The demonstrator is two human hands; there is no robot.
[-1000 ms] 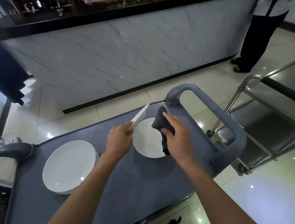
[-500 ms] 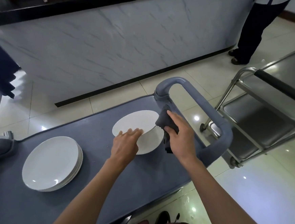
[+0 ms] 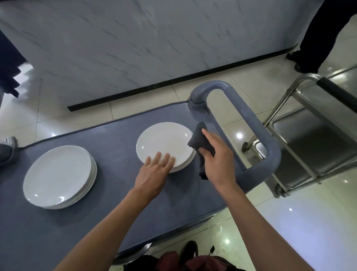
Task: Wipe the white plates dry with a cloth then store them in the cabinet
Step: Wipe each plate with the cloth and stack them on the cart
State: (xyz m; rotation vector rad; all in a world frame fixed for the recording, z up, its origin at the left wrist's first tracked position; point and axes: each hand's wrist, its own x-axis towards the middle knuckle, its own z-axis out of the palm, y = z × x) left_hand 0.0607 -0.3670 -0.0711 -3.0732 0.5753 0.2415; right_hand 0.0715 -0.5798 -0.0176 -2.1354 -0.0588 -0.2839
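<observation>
Surface: grey cart worktop, grey loop handle at its right end.
Right stack: white plates, top one face up, flat on worktop near the handle; looks like 2+ plates, exact count unclear.
Left stack: more white plates, several deep, left part of worktop, well apart from right stack.
Left hand: palm down, fingers straight & spread, tips resting on near rim of right stack's top plate. Holds nothing.
Right hand: fingers curled round a dark grey cloth; cloth bunched, upper end touching right rim of the right stack, lower end hanging below the hand over worktop.
Cloth vs plate: at the edge only, not on the plate's centre.
Beyond cart: marble-look counter front w/ black base strip, far side.
Right of cart: steel trolley, black grip bar, just beside the grey handle.
Far right: a person's dark trouser legs & shoes on tile floor.
Near edge: dark red bag on floor, below cart.
</observation>
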